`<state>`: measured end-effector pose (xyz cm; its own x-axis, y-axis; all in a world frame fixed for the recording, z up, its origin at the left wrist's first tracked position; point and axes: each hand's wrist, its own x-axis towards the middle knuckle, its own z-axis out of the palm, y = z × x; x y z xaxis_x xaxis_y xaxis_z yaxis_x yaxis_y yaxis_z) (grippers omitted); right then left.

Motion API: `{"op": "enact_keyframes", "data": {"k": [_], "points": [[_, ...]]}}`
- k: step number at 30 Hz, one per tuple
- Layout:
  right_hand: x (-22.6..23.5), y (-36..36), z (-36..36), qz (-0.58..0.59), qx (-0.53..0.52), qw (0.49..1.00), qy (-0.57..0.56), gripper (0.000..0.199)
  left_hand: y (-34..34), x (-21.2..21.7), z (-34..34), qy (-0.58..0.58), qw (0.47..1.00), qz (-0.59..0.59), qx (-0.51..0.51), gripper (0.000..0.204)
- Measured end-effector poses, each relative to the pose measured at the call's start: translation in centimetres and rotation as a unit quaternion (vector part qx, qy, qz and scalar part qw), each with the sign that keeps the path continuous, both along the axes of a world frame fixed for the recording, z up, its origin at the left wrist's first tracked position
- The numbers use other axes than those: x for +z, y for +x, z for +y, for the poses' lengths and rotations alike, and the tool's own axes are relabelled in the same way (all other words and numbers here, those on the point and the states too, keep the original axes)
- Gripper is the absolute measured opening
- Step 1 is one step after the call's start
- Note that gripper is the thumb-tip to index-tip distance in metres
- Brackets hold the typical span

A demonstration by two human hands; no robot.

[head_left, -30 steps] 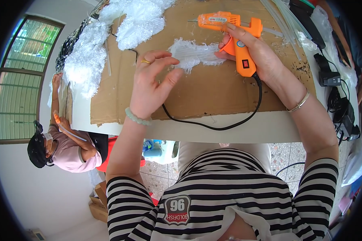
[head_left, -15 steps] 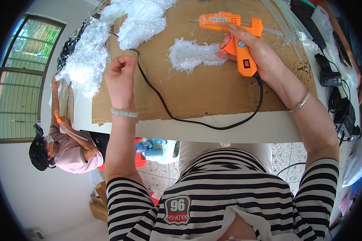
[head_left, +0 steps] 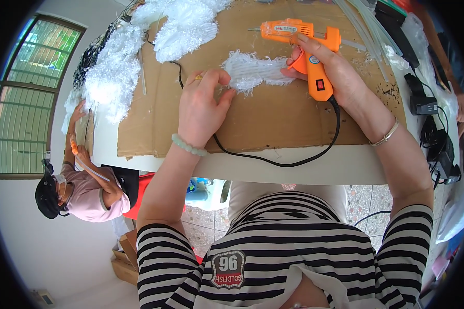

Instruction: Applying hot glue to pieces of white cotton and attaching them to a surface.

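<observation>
My right hand (head_left: 331, 67) is wrapped round the handle of an orange hot glue gun (head_left: 319, 85), its nozzle pointing left and a clear glue stick (head_left: 353, 45) poking out of its back. Beneath the gun, a strip of white, fringed, tinsel-like fabric (head_left: 258, 69) lies flat on brown cardboard; fingers of my right hand are close to its right end. At the strip's left end is my left hand (head_left: 203, 103), thumb and forefinger apart beside the frayed edge. Nothing shows in it. Whether its fingertips touch the fringe is hard to tell.
The gun's black cord (head_left: 273, 162) loops over the cardboard's (head_left: 160, 134) front edge. A white fluffy heap (head_left: 111, 85) lies at the far left. Loose clear glue sticks (head_left: 363, 26) and black adapters (head_left: 423, 101) are on the right. Another person (head_left: 90, 190) works at the left.
My left hand has moved right, from over the cord to the strip's left end, and its fingers have opened. The glue gun has shifted slightly right in my right hand.
</observation>
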<state>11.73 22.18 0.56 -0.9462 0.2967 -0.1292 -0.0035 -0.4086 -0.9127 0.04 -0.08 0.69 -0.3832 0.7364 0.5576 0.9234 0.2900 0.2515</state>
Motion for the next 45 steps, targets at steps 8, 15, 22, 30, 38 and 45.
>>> {"op": "enact_keyframes", "data": {"k": [8,15,22,30,38,45], "points": [[-0.4,-0.2,0.3,0.026,0.01,1.0,0.002,0.045,-1.7,-0.7,1.9,-0.005,0.994,-0.099,0.035,0.02],[-0.1,-0.2,0.2,0.018,0.016,1.0,0.014,0.044,-5.4,-0.3,2.1,0.026,0.927,-0.372,0.044,0.012],[-0.4,-0.3,0.5,0.029,0.012,0.999,-0.01,0.042,-5.9,-0.1,1.0,0.19,0.911,-0.341,0.134,0.013],[0.0,-0.2,0.2,0.015,0.005,1.0,-0.013,0.036,-3.4,-0.4,1.6,-0.03,0.998,0.058,-0.023,0.006],[-0.4,-0.3,0.6,0.017,0.004,0.999,-0.033,0.034,-4.8,0.2,1.5,0.047,0.967,-0.248,0.04,0.006],[-0.1,-0.1,0.7,0.02,-0.009,0.999,-0.046,0.031,-5.0,0.0,3.2,-0.095,0.995,-0.033,-0.003,0.009]]}}
